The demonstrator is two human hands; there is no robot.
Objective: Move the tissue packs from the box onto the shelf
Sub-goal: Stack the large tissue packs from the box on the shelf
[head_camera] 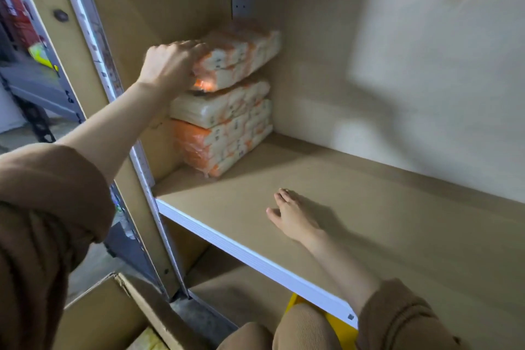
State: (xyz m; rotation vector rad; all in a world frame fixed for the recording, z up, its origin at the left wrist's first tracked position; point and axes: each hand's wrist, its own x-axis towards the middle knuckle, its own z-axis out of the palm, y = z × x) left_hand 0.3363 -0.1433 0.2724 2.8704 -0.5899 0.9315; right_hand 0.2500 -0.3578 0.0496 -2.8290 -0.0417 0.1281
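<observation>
Left hand (170, 67) grasps the near end of the top tissue pack (237, 54), tilted atop a stack of packs (224, 128) in the shelf's (369, 207) back-left corner. Right hand (292, 217) rests flat, released, on the board. Box (122, 315) stands lower left.

This is looking like a storeroom or the back of a shop. A big shelf (326, 207) with metal posts (93, 37) and a white front edge is holding stacked tissue packs (227, 122) in its back left corner. A cardboard box (113, 315) is sitting open on the floor below.
</observation>
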